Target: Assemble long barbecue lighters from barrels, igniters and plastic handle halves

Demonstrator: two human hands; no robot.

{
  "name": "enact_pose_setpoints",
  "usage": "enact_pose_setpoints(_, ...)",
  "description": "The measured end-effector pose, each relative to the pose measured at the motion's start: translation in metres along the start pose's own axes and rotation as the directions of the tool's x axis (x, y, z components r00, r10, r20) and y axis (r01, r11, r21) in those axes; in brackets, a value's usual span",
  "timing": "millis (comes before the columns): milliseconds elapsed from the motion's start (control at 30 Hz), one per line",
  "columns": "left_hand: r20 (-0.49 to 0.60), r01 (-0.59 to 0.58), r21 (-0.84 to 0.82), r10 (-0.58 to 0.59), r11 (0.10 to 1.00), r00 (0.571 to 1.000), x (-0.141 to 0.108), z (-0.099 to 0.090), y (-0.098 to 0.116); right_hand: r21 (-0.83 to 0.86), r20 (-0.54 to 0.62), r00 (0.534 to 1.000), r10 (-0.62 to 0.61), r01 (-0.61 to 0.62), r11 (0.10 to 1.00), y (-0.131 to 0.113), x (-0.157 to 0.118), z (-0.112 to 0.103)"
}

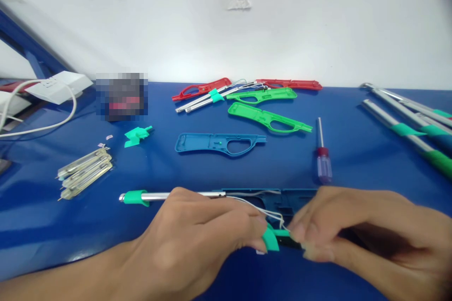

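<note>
Low in the view, my left hand (197, 240) is closed, its fingertips pinching a piece of green tape (271, 239). My right hand (360, 235) is closed too, its thumb and fingers gripping the other end of the tape and a small dark part (290, 241). White wires (263, 209) run to that spot from a silver metal tube (158, 195), which has green tape (136, 197) round its left end. Behind my hands lies a dark blue handle shell (298, 197), partly hidden by my right hand.
Farther back are a blue shell (201, 143), green shells (247, 113), red shells (208, 88) and a screwdriver (324, 164). Yellowish clear parts (84, 174) and crumpled green tape (136, 136) lie left. Taped metal tubes (395, 122) are at right, a white socket block (58, 87) at back left.
</note>
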State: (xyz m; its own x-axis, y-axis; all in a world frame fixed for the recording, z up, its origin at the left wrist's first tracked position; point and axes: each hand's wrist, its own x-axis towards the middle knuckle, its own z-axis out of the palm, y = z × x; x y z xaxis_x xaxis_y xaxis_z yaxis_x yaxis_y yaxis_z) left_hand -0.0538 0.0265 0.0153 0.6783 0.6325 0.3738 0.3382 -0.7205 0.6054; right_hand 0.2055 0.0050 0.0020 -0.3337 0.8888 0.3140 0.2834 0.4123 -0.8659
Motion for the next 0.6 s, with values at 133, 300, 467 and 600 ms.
enact_pose_setpoints(133, 0.006, 0.008, -0.008, -0.008, 1.000, 1.000, -0.002, 0.000, 0.001, -0.017, -0.007, 1.000, 0.010, -0.010, 1.000, 0.000, -0.002, 0.003)
enact_pose_setpoints(300, 0.022, 0.020, -0.088, -0.018, 0.996, 1.000, -0.004, 0.000, 0.001, 0.049, 0.033, 0.998, 0.046, -0.048, 0.998, 0.003, -0.003, -0.003)
enact_pose_setpoints(467, -0.059, -0.003, -0.153, -0.006, 0.988, 0.998, -0.010, 0.007, -0.002, 0.211, 0.124, 0.990, 0.072, -0.097, 0.973, 0.006, -0.005, -0.006)
enact_pose_setpoints(600, -0.033, 0.001, -0.155, -0.006, 0.988, 0.999, -0.012, 0.005, -0.002, 0.286, 0.126, 0.992, 0.032, -0.067, 0.956, 0.006, 0.000, -0.005)
